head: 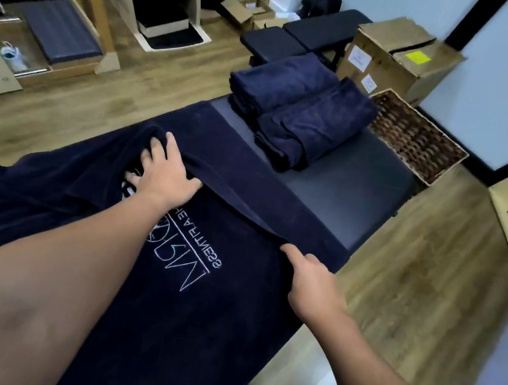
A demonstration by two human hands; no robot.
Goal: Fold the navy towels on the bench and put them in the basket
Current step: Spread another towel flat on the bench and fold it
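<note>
1. The left hand (161, 172) gripped the spread navy towel (191, 310) on the bench (347, 195); its fingertips were hidden in the fold.
2. The right hand (311, 284) pinched the towel's near-right edge.
3. The wicker basket (424, 144) at far right was partly hidden by the folded towels (300, 112).

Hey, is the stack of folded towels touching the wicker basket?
Cannot tell. In the head view the folded towels overlap the wicker basket's near corner, hiding any contact or gap.
</note>
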